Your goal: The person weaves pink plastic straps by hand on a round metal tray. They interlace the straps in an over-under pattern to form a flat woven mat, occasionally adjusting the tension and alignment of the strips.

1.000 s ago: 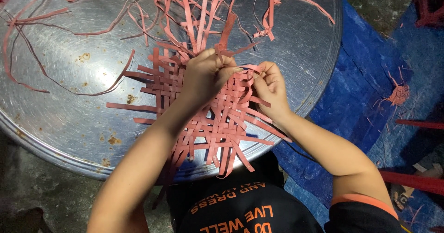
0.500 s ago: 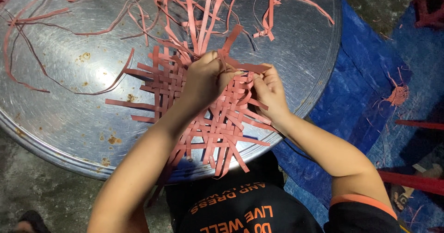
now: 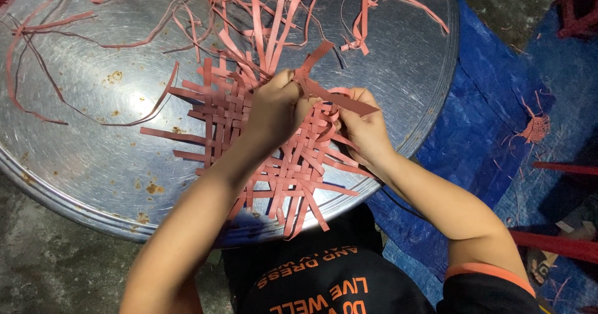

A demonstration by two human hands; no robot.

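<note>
On the round, scuffed metal table (image 3: 112,183) a flat woven mat of thin red strips (image 3: 274,164) is lying, light and floppy-looking, while the left hand (image 3: 277,111) and right hand (image 3: 361,127) are both pinching one loose red strip (image 3: 330,93), probably best gripped near the weave.

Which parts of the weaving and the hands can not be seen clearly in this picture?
- Head view: the left hand covers the middle of the woven red mat, so the crossings under it are hidden.
- The right hand hides its own fingertips behind the red strip.
- The loose strips and the round metal table are cut off by the top edge.
</note>
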